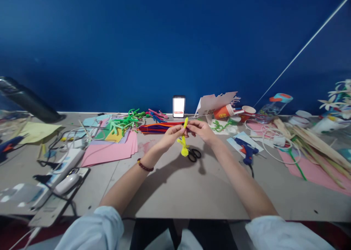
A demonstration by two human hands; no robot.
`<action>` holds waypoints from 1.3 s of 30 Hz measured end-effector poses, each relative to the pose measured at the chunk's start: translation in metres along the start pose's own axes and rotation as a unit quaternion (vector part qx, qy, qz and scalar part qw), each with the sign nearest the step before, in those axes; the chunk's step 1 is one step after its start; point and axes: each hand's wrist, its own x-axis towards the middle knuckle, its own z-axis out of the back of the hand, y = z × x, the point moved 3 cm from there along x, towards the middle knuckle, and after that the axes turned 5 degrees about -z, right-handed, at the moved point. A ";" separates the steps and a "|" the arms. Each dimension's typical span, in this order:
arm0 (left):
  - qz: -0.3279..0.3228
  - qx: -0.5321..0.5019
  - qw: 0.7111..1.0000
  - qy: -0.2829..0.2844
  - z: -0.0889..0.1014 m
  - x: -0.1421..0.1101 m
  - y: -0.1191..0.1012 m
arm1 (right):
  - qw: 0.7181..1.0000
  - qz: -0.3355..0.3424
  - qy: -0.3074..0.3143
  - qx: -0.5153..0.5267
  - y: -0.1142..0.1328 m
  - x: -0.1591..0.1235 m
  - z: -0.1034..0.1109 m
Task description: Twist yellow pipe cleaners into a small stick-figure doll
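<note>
Between my two hands is a yellow pipe-cleaner figure (pixel 184 147), held upright above the table. Its long stem pokes up past my fingertips, and a rounded yellow clump hangs at the lower end. My left hand (pixel 174 133) pinches the stem from the left, and my right hand (pixel 201 130) closes on it from the right. Black-handled scissors (pixel 194 155) lie on the table just behind and below the figure; their blades are mostly hidden. A bundle of red, orange and purple pipe cleaners (pixel 156 128) lies beyond my left hand.
A phone (pixel 178 106) stands against the blue wall. Pink paper (pixel 109 153), green pipe-cleaner pieces (pixel 124 124) and a power strip (pixel 60 173) lie left. To the right are a blue glue gun (pixel 248 150), paper cups (pixel 223 112) and a coiled white cable (pixel 263 135).
</note>
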 end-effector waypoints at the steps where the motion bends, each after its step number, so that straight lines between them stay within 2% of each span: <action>1: 0.009 -0.042 0.999 0.008 -0.002 0.000 0.001 | 1.000 -0.002 0.009 0.012 -0.001 0.000 -0.001; 7: 0.035 -0.210 0.976 0.048 -0.011 -0.003 0.014 | 0.990 -0.047 0.073 0.107 -0.011 0.002 -0.007; 12: 0.038 -0.225 0.971 0.070 -0.018 -0.005 0.020 | 0.980 -0.081 0.099 0.150 -0.008 -0.003 -0.012; 16: 0.032 -0.124 0.991 0.038 -0.017 -0.006 0.009 | 0.987 -0.075 0.075 0.122 -0.007 -0.002 -0.010; 20: 0.015 0.030 0.999 -0.031 -0.010 -0.005 -0.001 | 0.998 -0.044 -0.012 0.043 -0.007 0.001 -0.004; 24: -0.054 0.198 0.968 -0.142 -0.001 -0.005 -0.004 | 0.997 -0.019 -0.072 0.010 -0.004 0.000 -0.004; 27: -0.121 0.286 0.936 -0.167 0.001 -0.006 -0.007 | 0.996 -0.011 -0.085 0.030 -0.002 -0.001 -0.009; 30: -0.148 0.297 0.931 -0.154 0.001 -0.006 -0.010 | 0.995 -0.002 -0.090 0.032 0.001 -0.003 -0.011; 33: -0.087 0.198 0.970 -0.109 0.002 -0.005 -0.009 | 0.998 0.011 -0.069 0.008 0.007 -0.005 -0.009; 36: -0.007 0.076 0.997 -0.023 0.000 -0.004 -0.005 | 1.000 0.023 0.011 -0.013 0.012 -0.008 -0.005; 39: 0.026 -0.005 0.999 0.043 -0.003 -0.006 -0.003 | 0.994 0.012 0.110 0.000 0.015 -0.011 -0.002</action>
